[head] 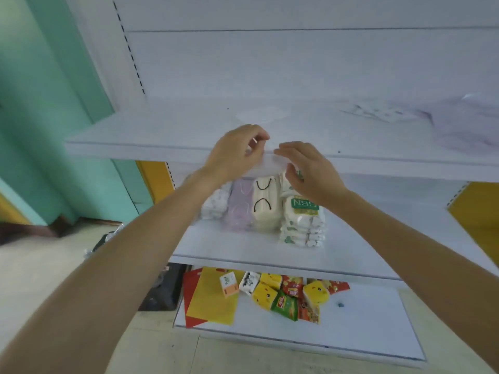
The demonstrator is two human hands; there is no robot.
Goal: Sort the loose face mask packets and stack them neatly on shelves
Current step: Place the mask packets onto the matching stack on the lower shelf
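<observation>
Both hands hold one pale, clear-wrapped mask packet (267,164) at the front edge of the upper white shelf (151,130). My left hand (237,149) pinches its left end and my right hand (305,168) grips its right end. Another flat white packet (260,116) lies on the upper shelf just behind. More loose packets (378,112) and a lilac one (467,125) lie at the shelf's right. On the middle shelf (378,238) stand rows of packets: patterned white (216,203), lilac (239,209), cream with black loops (266,203), and a green-labelled stack (303,222).
The bottom shelf (378,319) holds yellow and red sheets (210,298) and several snack and tissue packs (286,292). A dark object (162,290) sits on the floor left of the shelving. A teal wall (40,103) runs along the left.
</observation>
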